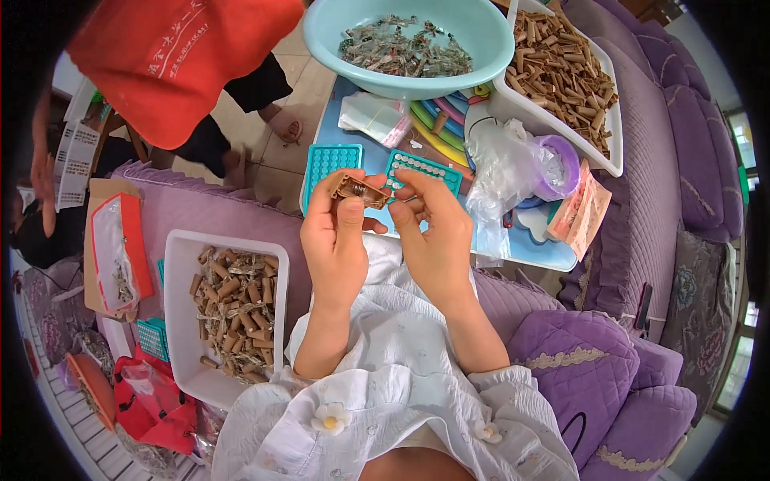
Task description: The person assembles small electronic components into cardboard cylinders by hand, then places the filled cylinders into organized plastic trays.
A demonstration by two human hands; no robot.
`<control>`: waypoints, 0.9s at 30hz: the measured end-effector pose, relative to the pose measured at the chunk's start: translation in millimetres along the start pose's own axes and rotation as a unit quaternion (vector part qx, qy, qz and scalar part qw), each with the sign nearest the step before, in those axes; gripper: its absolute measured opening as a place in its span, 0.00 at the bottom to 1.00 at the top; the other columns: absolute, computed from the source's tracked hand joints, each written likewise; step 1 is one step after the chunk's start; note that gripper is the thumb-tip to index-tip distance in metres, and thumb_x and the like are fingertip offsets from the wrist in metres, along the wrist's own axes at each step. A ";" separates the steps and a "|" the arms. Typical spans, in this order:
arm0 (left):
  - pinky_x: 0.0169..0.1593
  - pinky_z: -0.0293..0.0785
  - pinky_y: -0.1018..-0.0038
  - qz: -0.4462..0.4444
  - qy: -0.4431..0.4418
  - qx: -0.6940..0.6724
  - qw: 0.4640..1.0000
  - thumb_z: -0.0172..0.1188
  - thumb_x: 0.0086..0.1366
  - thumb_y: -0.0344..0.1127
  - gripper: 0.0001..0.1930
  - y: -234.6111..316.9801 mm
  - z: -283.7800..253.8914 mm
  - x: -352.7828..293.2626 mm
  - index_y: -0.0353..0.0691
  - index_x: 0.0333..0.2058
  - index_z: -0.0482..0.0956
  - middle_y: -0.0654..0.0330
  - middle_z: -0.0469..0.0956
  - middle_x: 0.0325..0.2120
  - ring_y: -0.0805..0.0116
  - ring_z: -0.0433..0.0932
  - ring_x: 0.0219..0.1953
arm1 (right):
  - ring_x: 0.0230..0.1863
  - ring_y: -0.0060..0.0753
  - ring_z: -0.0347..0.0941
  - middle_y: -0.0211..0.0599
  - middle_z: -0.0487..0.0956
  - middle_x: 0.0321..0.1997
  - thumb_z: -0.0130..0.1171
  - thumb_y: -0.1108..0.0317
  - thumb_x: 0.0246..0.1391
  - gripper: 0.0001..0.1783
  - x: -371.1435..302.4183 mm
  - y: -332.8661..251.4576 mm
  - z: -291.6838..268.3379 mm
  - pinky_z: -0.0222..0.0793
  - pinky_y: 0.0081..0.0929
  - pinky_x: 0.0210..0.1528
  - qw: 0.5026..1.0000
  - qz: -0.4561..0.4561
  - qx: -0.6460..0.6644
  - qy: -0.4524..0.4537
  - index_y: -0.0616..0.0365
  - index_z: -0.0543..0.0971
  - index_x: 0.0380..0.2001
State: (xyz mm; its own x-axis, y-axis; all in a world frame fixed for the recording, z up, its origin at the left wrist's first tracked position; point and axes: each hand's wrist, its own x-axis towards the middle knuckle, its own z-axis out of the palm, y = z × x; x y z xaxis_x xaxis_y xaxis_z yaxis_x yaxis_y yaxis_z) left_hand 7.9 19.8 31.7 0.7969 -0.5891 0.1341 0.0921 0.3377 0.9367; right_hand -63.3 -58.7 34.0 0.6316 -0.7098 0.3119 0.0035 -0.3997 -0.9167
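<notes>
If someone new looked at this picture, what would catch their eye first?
At the centre, the left hand and the right hand together hold a small brown plastic piece. Behind them stands a pale blue round plastic basin of small parts. At lower left sits a white rectangular tray of brown pieces.

You had one view only, from the left camera on your head, and it looked steeply down over your chest and lap. Your forearms came up from the lower edge, and your left hand (337, 240) and right hand (433, 228) sat close beneath the lens, near mid-frame. The small table (525, 248) lay just beyond them, toward the top. The fisheye bent the sofa (642, 200) at the right and left dark corners at the rim.
</notes>
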 end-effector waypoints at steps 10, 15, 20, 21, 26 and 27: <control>0.38 0.74 0.73 -0.036 0.010 -0.095 0.995 0.48 0.59 0.37 0.17 -9.0 1.9 -3.4 0.34 0.44 0.61 0.51 0.71 0.36 0.62 0.74 0.37 | 0.42 0.28 0.69 0.37 0.70 0.40 0.47 0.85 0.39 0.21 2.6 20.6 -8.5 0.66 0.21 0.39 0.945 0.191 0.205 -0.168 0.64 0.65 0.42; 0.38 0.73 0.74 -0.033 0.002 -0.039 0.999 0.48 0.59 0.35 0.19 -14.8 -2.4 -10.3 0.34 0.47 0.60 0.50 0.72 0.35 0.63 0.74 0.37 | 0.38 0.26 0.70 0.35 0.71 0.36 0.48 0.82 0.38 0.19 -3.7 14.8 -5.2 0.66 0.22 0.40 0.954 0.146 0.242 -0.099 0.65 0.66 0.40; 0.38 0.68 0.82 -0.038 0.021 0.058 0.997 0.49 0.58 0.30 0.14 -23.4 -6.0 -20.3 0.33 0.43 0.67 0.56 0.74 0.34 0.75 0.72 0.35 | 0.31 0.22 0.71 0.37 0.73 0.30 0.49 0.79 0.40 0.14 -12.1 24.1 12.2 0.69 0.20 0.34 0.964 0.167 0.199 -0.061 0.66 0.68 0.35; 0.38 0.68 0.82 -0.039 0.022 0.059 0.997 0.49 0.58 0.30 0.14 -27.1 -8.3 -21.3 0.33 0.43 0.67 0.56 0.74 0.34 0.75 0.72 0.35 | 0.31 0.22 0.71 0.37 0.73 0.30 0.49 0.79 0.40 0.14 -13.8 27.7 16.0 0.69 0.20 0.34 0.963 0.169 0.199 -0.061 0.66 0.68 0.35; 0.36 0.70 0.80 -0.066 0.053 0.073 0.994 0.49 0.58 0.31 0.16 -46.4 -19.4 -23.3 0.33 0.45 0.64 0.55 0.73 0.34 0.74 0.71 0.34 | 0.27 0.19 0.69 0.36 0.73 0.26 0.46 0.79 0.43 0.11 -20.7 52.6 38.0 0.67 0.18 0.27 0.946 0.200 0.250 -0.054 0.65 0.68 0.34; 0.36 0.70 0.80 -0.067 0.053 0.073 0.994 0.49 0.58 0.31 0.16 -46.2 -18.3 -23.1 0.33 0.45 0.64 0.55 0.73 0.34 0.74 0.71 0.34 | 0.27 0.19 0.69 0.36 0.73 0.26 0.46 0.79 0.43 0.11 -22.8 55.5 39.1 0.67 0.18 0.27 0.946 0.202 0.250 -0.054 0.65 0.68 0.34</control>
State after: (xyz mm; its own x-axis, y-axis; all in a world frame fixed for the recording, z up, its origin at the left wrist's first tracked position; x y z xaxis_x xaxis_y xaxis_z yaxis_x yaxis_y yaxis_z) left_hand -3.8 31.3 -20.6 0.8423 -0.5386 -0.0226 0.1200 0.1465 0.9819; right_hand -47.2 -42.1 -33.8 0.7354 -0.6715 -0.0908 0.0940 0.2338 -0.9677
